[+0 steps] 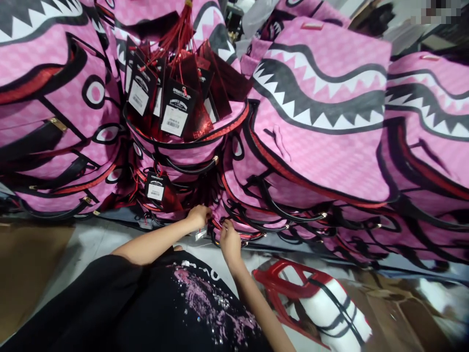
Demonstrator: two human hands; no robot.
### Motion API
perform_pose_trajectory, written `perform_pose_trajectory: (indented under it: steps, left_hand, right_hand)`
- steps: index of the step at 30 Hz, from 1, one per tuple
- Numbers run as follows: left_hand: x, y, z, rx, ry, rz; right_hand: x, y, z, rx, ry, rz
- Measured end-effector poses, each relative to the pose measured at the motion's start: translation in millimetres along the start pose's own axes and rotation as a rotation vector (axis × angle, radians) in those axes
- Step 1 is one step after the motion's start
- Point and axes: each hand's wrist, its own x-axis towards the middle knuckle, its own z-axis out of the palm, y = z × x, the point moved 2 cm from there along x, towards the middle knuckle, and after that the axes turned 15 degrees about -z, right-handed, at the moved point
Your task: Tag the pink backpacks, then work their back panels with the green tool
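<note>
Low at the front of the stacked pink bags, my left hand [200, 216] is closed, its fingertips against the bags and partly hidden. Just right of it, my right hand [230, 238] is closed in a pinch at the black-trimmed edge of a low pink bag [252, 229]. What lies between the fingers is too small to make out. A small white tag [201, 234] hangs just below my left hand. Above my hands, a bunch of black hang tags [178, 110] on red cords [181, 34] rests on a bag. Another black tag [156, 188] hangs lower left.
Pink bags with a shark-mouth print [322, 78] are piled across the table, with another stack at left [47, 107]. Below right stands a red plastic stool [286, 278] beside a white bundle with black straps [337, 308]. Cardboard [29, 274] lies at lower left.
</note>
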Motion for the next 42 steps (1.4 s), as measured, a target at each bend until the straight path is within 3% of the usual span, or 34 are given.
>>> perform_pose_trajectory:
  steps: [4, 9, 16, 23, 29, 35, 42]
  left_hand:
    - [10, 6, 5.0, -0.015, -0.127, 0.082]
    - [22, 9, 7.0, -0.015, -0.205, 0.171]
    - [24, -8, 18.8, -0.111, -0.224, 0.184]
    - [12, -9, 10.3, -0.280, -0.140, 0.293]
    - [3, -19, 12.0, -0.521, -0.268, 0.409]
    - [-1, -17, 18.6, -0.433, 0.054, 0.357]
    - [-14, -8, 29.8, -0.044, 0.328, 0.685]
  right_hand:
    - [4, 1, -8, -0.061, -0.021, 0.060]
    - [16, 6, -23, -0.076, 0.012, 0.084]
    - [-9, 27, -32, 0.050, 0.071, 0.223]
    - [-7, 34, -6, 0.517, 0.102, 0.324]
    - [-10, 49, 8, 1.077, -0.054, 0.422]
    - [-10, 49, 10, 1.418, -0.051, 0.365]
    - [-4, 44, 16, 1.544, -0.011, 0.330]
